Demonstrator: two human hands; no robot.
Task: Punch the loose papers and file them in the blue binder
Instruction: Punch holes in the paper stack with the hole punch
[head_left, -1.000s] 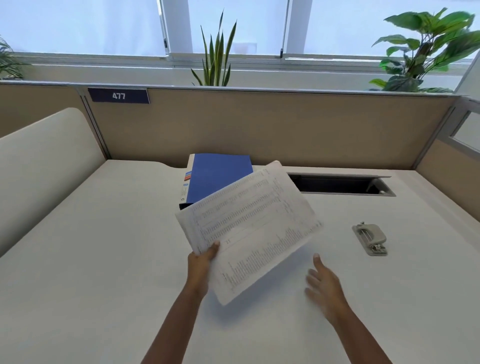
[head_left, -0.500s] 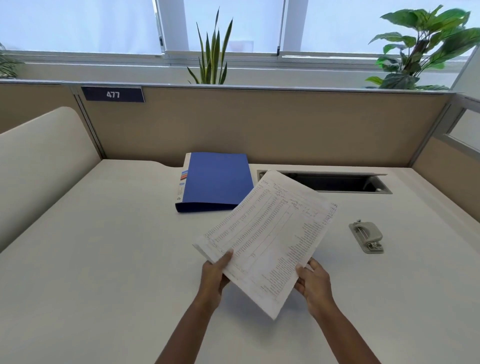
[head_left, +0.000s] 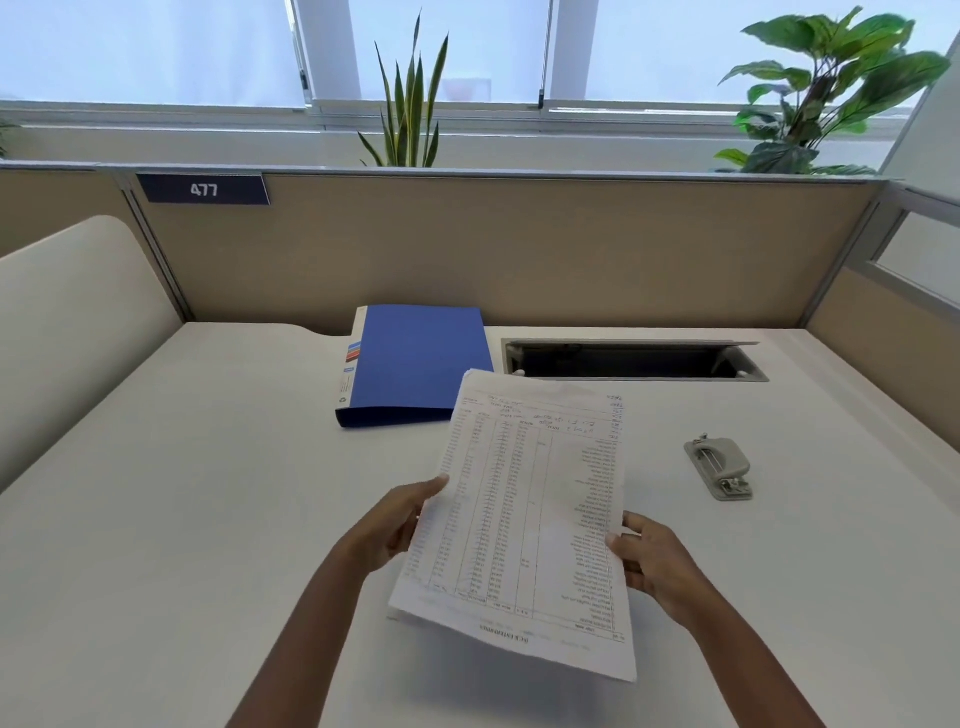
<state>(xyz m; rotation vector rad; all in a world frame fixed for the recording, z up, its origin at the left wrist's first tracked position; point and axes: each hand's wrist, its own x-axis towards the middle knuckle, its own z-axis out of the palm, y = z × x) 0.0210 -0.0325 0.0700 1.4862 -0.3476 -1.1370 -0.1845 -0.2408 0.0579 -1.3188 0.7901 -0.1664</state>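
The desk (head_left: 182, 519) fills the lower frame, white, backed by a tan partition (head_left: 519, 249). Over its middle the papers (head_left: 530, 519) have swung round. Half a second ago they sat on a slant, one corner aimed at the upper right. Now they are nearly square to the person, long edges running up the frame. A second ago the sheets covered much of the binder (head_left: 421, 358). Now only their top left corner crosses its near right corner.

The binder lies closed and flat at centre, just left of a dark cable slot (head_left: 628, 361). The punch (head_left: 719, 467) sits alone at right of centre, well apart from the papers.

The left hand (head_left: 389, 525) grips the papers' left edge about halfway down, thumb on top, fingers out of sight beneath. The right hand (head_left: 654, 561) was loose over the desk a second ago and at the bottom edge after that. It now pinches the right edge a little lower, thumb tip on the sheet. The papers span between the two hands, lifted off the desk, with a soft shadow under their near end.

They are white sheets printed with ruled columns of small dark text. The heading lies at the near edge, upside down from here. At the lower left corner a few sheet edges fan slightly.
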